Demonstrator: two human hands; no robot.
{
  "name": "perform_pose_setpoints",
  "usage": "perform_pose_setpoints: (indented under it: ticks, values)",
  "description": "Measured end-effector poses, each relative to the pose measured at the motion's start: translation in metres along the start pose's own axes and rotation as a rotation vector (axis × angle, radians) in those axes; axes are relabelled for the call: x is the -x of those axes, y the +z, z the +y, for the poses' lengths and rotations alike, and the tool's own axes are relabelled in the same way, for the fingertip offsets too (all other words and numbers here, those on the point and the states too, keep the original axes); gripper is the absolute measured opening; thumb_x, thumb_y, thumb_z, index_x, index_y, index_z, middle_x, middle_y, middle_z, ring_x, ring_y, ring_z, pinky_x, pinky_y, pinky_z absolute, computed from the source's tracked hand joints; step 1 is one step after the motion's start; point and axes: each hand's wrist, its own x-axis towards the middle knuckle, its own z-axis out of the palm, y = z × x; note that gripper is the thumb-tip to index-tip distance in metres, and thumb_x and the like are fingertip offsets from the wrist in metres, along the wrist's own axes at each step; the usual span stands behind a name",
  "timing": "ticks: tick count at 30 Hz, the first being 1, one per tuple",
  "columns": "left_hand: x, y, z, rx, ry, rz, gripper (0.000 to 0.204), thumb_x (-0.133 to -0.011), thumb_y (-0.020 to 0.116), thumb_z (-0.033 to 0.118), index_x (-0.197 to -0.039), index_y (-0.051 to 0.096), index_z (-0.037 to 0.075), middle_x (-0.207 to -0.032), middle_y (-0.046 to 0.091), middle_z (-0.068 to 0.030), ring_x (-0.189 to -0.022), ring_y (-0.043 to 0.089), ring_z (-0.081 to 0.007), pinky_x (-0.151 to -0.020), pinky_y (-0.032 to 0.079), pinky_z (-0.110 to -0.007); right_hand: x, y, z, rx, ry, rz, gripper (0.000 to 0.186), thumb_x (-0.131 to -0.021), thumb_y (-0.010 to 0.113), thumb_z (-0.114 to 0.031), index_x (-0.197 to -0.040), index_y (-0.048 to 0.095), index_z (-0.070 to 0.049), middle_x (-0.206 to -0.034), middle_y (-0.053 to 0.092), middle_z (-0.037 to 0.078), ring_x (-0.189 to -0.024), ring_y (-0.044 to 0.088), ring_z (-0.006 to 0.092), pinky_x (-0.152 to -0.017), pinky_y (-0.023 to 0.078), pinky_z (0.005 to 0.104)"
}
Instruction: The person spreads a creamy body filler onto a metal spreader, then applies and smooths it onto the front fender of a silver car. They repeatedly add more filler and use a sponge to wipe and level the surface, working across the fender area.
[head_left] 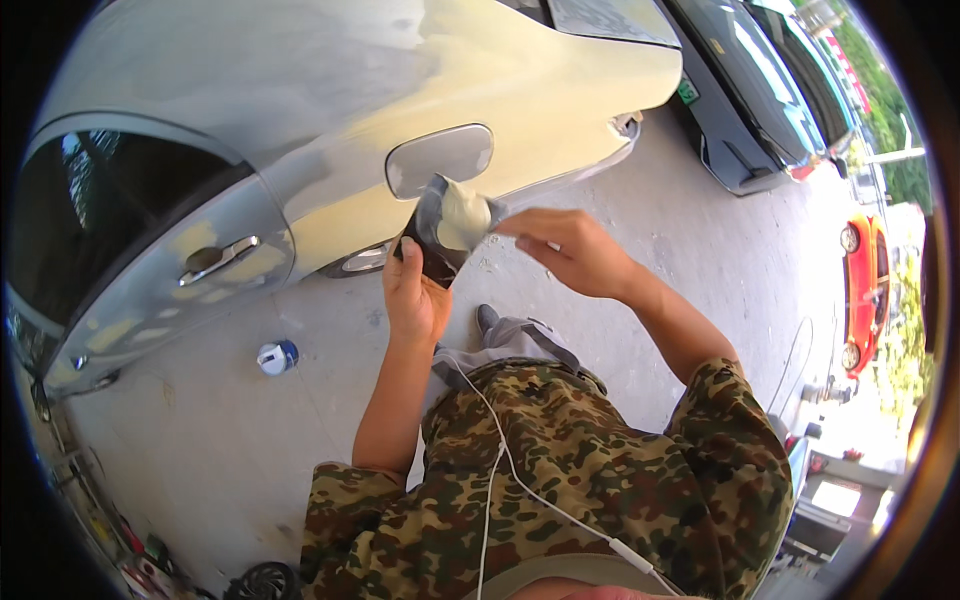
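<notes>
Pale concrete floor [680, 260] edges one cream-patched grey car [570, 110]. The left hand [415, 295] grips one dark flat board [428, 232], cream paste [465, 213] toward its right edge; the right hand's [565, 250] grip is unclear.

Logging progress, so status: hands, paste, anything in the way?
Left hand gripping dark board. Right hand at its edge, grip blurred. Cream paste on board. No obstruction visible.

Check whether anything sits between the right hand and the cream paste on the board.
Nothing visible does. The right hand is just right of the cream paste; the left hand grips the dark board from its lower left, clear of that gap. Blur hides whether the right fingers touch the paste.
</notes>
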Motion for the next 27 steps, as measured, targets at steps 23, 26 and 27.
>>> perform_pose_setpoints:
  ticks: [23, 26, 27]
  values:
    - [-0.076, 0.069, -0.173, -0.277, -0.345, 0.165, 0.068, -0.111, 0.058, 0.042, -0.159, 0.039, -0.002, -0.159, 0.051, -0.015, -0.145, 0.052, -0.0312, -0.122, 0.039, -0.048, 0.036, -0.036, 0.225, -1.659, 0.427, 0.261, 0.051, -0.112, 0.055, -0.048, -0.124, 0.07, -0.001, -0.123, 0.072, 0.008, -0.11, 0.067, 0.0221, -0.097, 0.054, 0.0413]
    - [-0.078, 0.081, -0.185, -0.289, -0.294, 0.236, 0.067, -0.11, 0.059, 0.042, -0.159, 0.04, 0.0, -0.158, 0.052, -0.0132, -0.145, 0.051, -0.0309, -0.123, 0.038, -0.049, 0.051, -0.08, 0.331, -1.026, 0.657, 0.494, 0.048, -0.108, 0.062, -0.041, -0.125, 0.074, 0.003, -0.113, 0.077, 0.012, -0.09, 0.076, 0.0205, -0.075, 0.061, 0.0361]
    - [-0.079, 0.086, -0.184, -0.34, -0.292, 0.27, 0.067, -0.11, 0.06, 0.042, -0.159, 0.041, 0.0, -0.159, 0.053, -0.0118, -0.146, 0.051, -0.0301, -0.123, 0.038, -0.049, 0.048, -0.099, 0.377, -0.82, 0.81, 0.651, 0.04, -0.107, 0.066, -0.036, -0.124, 0.076, -0.001, -0.105, 0.078, 0.011, -0.086, 0.076, 0.018, -0.07, 0.06, 0.0354]
